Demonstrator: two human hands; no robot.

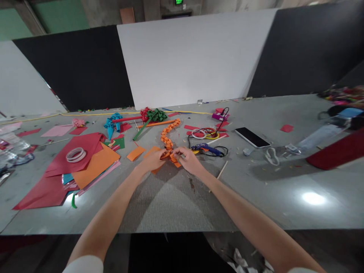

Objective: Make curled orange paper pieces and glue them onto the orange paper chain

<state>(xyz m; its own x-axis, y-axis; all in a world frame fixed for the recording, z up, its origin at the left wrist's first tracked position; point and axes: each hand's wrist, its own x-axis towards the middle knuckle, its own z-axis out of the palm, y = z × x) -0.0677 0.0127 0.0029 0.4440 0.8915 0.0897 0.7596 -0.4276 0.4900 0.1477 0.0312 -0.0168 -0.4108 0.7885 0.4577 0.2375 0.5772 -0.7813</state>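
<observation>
Both my hands meet at the middle of the grey table [170, 204]. My left hand [153, 160] and my right hand [187, 159] are closed in a pinch on the near end of an orange folded paper chain [167, 137]. The chain winds away from my hands toward the back of the table. Loose orange paper pieces [135, 153] lie just left of my left hand. A blue glue gun [205, 148] with a black cord lies right beside my right hand.
A stack of red and orange paper sheets [85, 161] with a tape roll [76, 154] lies at left. Paper flowers [155, 114] and sticks sit behind the chain. A phone [251, 137] lies at right, and clutter [341, 110] fills the far right.
</observation>
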